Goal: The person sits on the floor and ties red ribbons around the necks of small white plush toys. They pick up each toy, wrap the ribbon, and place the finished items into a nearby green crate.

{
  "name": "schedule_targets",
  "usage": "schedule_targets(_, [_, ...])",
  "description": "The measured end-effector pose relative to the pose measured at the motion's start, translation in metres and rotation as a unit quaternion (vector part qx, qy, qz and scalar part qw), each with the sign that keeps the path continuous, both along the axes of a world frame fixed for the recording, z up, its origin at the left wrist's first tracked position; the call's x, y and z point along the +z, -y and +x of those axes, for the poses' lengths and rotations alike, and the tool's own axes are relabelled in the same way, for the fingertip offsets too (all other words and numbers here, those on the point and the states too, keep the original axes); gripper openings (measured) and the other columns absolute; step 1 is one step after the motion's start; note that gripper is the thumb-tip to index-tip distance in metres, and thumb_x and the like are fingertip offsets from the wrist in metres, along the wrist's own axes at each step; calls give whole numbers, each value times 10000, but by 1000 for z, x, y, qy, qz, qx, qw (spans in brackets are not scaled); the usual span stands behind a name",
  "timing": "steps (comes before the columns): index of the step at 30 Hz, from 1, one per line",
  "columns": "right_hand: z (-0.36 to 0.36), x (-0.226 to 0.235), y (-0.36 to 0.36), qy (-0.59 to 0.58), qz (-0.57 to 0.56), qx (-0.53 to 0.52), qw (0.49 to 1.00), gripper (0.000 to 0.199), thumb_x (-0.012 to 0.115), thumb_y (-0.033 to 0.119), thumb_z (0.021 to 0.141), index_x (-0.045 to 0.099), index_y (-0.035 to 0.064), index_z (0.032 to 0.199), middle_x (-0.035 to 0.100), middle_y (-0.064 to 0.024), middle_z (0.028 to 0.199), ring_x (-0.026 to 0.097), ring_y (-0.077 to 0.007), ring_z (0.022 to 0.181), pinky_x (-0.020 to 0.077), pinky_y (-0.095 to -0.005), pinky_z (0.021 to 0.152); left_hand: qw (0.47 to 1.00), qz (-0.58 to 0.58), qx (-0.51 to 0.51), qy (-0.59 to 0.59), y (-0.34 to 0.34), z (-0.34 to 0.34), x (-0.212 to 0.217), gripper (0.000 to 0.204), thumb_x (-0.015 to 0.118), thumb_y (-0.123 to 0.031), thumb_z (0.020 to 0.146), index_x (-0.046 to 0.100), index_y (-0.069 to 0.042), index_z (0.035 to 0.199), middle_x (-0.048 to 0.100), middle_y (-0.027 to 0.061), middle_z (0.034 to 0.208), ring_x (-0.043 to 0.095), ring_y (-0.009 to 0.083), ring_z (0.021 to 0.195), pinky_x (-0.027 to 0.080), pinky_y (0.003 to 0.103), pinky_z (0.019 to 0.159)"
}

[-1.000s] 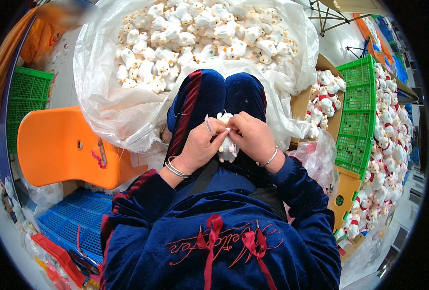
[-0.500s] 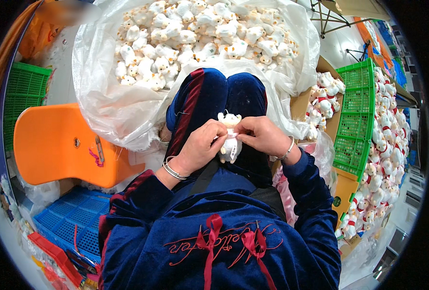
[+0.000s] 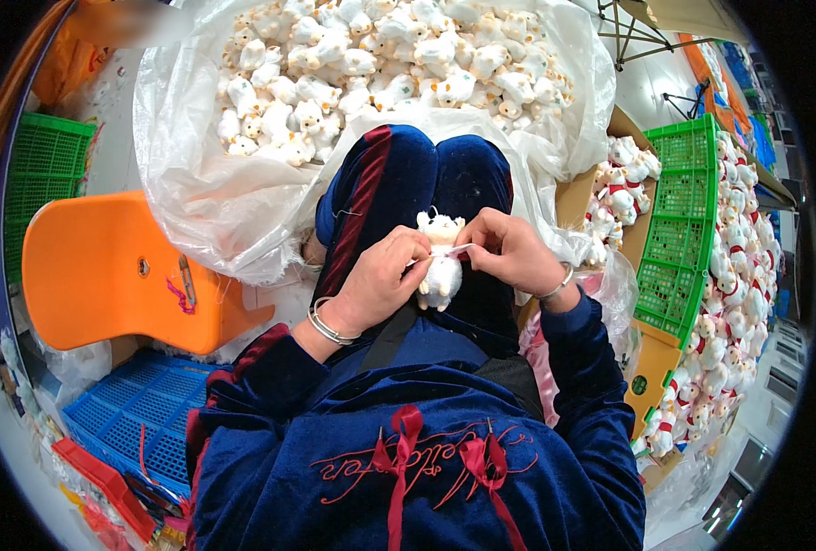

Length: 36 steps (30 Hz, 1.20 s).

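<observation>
A small white plush animal (image 3: 441, 281) rests upright on my lap between my hands, its head away from me. A thin pale ribbon (image 3: 452, 251) goes across its neck. My left hand (image 3: 385, 279) is closed at the toy's left side, thumb and forefinger pinched by the neck; the ribbon end there is mostly hidden by the fingers. On the other side my right hand (image 3: 516, 259) pinches the ribbon's other end and holds it out taut from the neck.
Ahead lies a large clear plastic sheet (image 3: 187, 207) heaped with white plush toys (image 3: 394, 69). On the left stands an orange chair (image 3: 86, 266) with small snips (image 3: 186, 279), above a blue crate (image 3: 141, 409). At right are a green crate (image 3: 672, 230) and plush toys with red scarves (image 3: 725, 303).
My right hand has moved a little right, away from the toy, drawing the ribbon out. The white tag seen on the toy's body before no longer shows. My left hand stays almost in place.
</observation>
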State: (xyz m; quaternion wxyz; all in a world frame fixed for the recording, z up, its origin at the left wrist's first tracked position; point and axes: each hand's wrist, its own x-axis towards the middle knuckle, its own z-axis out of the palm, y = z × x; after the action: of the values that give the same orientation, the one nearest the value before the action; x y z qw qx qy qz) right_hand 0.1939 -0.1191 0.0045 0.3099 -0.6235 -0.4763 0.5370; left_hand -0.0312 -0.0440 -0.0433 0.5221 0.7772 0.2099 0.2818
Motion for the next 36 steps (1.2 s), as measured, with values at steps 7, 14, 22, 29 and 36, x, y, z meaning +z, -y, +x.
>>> schedule_targets(7, [12, -6, 6, 223, 109, 77, 966, 83, 671, 52, 891, 676, -2, 954, 690, -150, 856, 693, -291, 775, 541, -361, 703, 999, 26, 0, -40, -5, -9, 1, 118, 688, 0, 882, 576, -15, 917, 649, 136, 972, 660, 274, 857, 535, 350, 721])
schedule_targets(14, [5, 1, 10, 205, 97, -25, 974, 108, 682, 33, 886, 587, 0, 847, 685, -124, 939, 681, -248, 821, 528, -343, 724, 992, 20, 0, -125, -4, -13, 6, 120, 691, -39, 882, 572, -24, 890, 658, 142, 900, 675, 304, 782, 527, 371, 669])
schedule_targets(22, [-35, -19, 10, -216, 13, -192, 957, 147, 682, 74, 946, 539, 42, 952, 587, 0, 815, 539, -62, 670, 439, -234, 570, 980, 36, -1, -198, -5, -13, 13, 115, 696, -93, 895, 596, -38, 905, 673, 149, 835, 688, 317, 751, 531, 389, 638])
schedule_targets(29, [-45, -13, 8, 165, 85, 4, 983, 204, 752, 140, 860, 641, 30, 991, 588, -99, 708, 586, -193, 601, 475, -318, 580, 993, -43, 31, -105, -5, -15, 21, 113, 694, -103, 911, 610, -31, 931, 654, 142, 796, 674, 282, 712, 519, 357, 632])
schedule_targets(36, [-56, -23, 14, 197, 131, -5, 972, 116, 700, 148, 884, 670, 74, 968, 676, -147, 866, 686, -339, 771, 542, -387, 661, 990, -71, -107, -59, -42, -35, 35, 182, 779, -93, 832, 623, -17, 775, 657, 54, 871, 614, 139, 816, 496, 297, 690])
